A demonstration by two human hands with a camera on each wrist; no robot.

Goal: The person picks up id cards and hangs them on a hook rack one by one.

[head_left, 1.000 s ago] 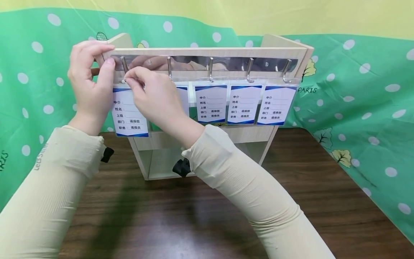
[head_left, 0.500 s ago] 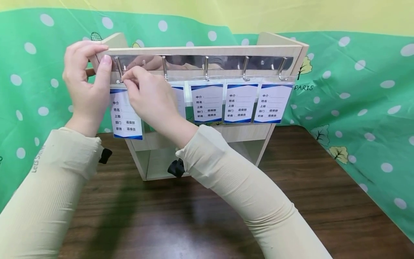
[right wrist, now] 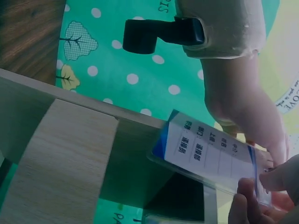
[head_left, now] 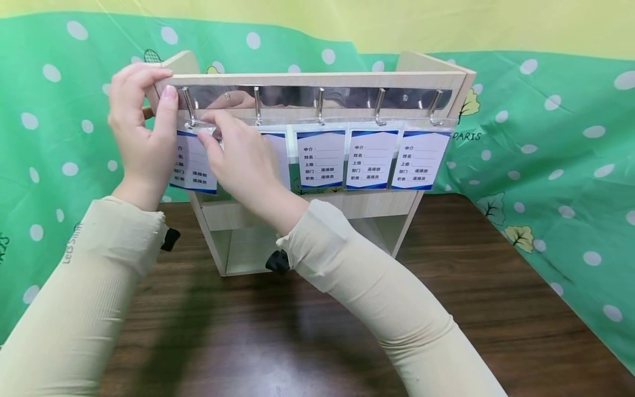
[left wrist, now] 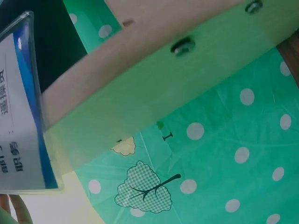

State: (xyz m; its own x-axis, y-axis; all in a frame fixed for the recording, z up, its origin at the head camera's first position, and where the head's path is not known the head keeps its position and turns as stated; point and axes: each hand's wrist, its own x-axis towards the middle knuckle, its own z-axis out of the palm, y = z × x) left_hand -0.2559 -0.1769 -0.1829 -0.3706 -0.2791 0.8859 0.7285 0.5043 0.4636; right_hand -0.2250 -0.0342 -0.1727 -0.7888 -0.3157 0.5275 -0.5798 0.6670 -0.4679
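Observation:
My left hand (head_left: 144, 121) grips the top left corner of a wooden rack (head_left: 367, 205), its fingers over the upper edge and its thumb at the front. Beside it, my right hand (head_left: 243, 157) pinches the clear top of the leftmost badge holder (head_left: 195, 157) at the leftmost metal hook (head_left: 189, 106). In the right wrist view the fingers close on the end of that badge holder (right wrist: 205, 147), and its printed card shows clearly. Part of the badge holder (left wrist: 21, 121) also enters the left wrist view. The second badge holder (head_left: 278, 154) is partly hidden behind my right hand.
Several metal hooks stand along a shiny strip (head_left: 354, 96) on the rack's front. More badge holders (head_left: 321, 160) hang there to the right. The rack stands on a dark wooden table (head_left: 471, 286), with a green dotted cloth (head_left: 536, 138) behind.
The leftmost badge holder's lower end has come up, level with the other badge holders. My right fingertips have shifted slightly right of the hook. My left hand keeps its grip on the rack.

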